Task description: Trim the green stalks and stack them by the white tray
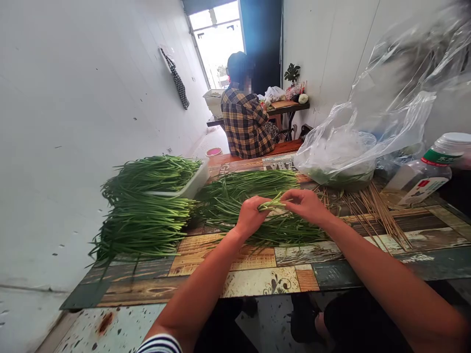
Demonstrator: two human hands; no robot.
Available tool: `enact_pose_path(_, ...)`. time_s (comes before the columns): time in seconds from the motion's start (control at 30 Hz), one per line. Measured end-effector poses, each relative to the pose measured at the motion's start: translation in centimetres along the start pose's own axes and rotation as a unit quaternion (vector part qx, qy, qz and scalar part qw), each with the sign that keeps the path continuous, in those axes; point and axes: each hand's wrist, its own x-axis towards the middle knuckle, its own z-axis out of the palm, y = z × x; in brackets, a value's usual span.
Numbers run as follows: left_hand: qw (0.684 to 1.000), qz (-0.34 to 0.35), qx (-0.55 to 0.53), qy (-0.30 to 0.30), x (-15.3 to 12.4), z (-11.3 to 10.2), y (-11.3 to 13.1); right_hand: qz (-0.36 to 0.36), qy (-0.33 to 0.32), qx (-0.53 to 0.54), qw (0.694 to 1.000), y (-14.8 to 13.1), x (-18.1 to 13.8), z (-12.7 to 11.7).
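Evidently you are at the fine hand-work of tending the ends of a small bunch of green stalks (271,205), which you hold just above the loose heap (253,184) of longer greens. Your left hand (251,215) has its fingers curled around the bunch, pale ends pointing toward your right hand (306,205). That right hand has thumb and forefinger drawn together at those ends; whether they nip a single stalk or only touch, you cannot tell from here. To the left of the heap, thick rows of greens (147,223) lie in and in front of a white tub (199,179). To the right of the heap are thin brown sticks (382,215), and behind those a bulging clear plastic bag (331,147). Beyond the heap, a person in a plaid shirt (245,120) sits facing away. As a judgement, the next move calls for a steady, gentle left hold so the stalks stay aligned, and a precise fingertip pinch on the right that does not bruise or scatter them.
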Motion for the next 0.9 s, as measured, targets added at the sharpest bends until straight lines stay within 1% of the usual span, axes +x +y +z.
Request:
enact_pose_path(0.13,1.000,0.005,0.002,0.001,0.0,-0.1,0.2,0.008,-0.017,-0.007,1.000,0.2,0.1,0.1)
enact_pose_path(0.23,1.000,0.003,0.008,-0.003,-0.1,-0.1,0.3,-0.011,-0.010,-0.031,0.999,0.1,0.0,0.2)
enact_pose_path(0.33,1.000,0.004,0.016,-0.009,-0.2,-0.1,0.5,-0.027,-0.020,-0.087,0.996,0.4,0.0,0.1)
enact_pose_path(0.43,1.000,0.010,0.024,-0.015,-0.2,-0.2,0.8,-0.023,-0.042,-0.164,0.985,1.1,0.1,-0.6)
enact_pose_path(0.53,0.999,-0.015,0.043,-0.006,0.0,-0.4,0.8,-0.018,-0.014,-0.242,0.970,1.9,0.3,-1.8)
enact_pose_path(0.63,0.998,-0.044,0.045,0.004,0.2,-0.6,0.5,-0.019,0.026,-0.266,0.963,1.9,0.5,-2.7)
enact_pose_path(0.7,0.998,-0.051,0.046,0.004,0.2,-0.6,0.4,-0.052,0.047,-0.256,0.964,1.4,0.5,-2.6)
enact_pose_path(0.77,0.997,-0.053,0.051,-0.005,0.2,-0.5,0.4,-0.100,0.057,-0.239,0.964,0.8,0.4,-1.9)
enact_pose_path(0.83,0.997,-0.051,0.048,-0.017,0.2,-0.5,0.5,-0.138,0.039,-0.229,0.963,0.5,0.4,-1.1)
enact_pose_path(0.9,0.998,-0.048,0.038,-0.027,0.2,-0.6,0.6,-0.144,0.005,-0.217,0.965,0.6,0.3,-0.4)
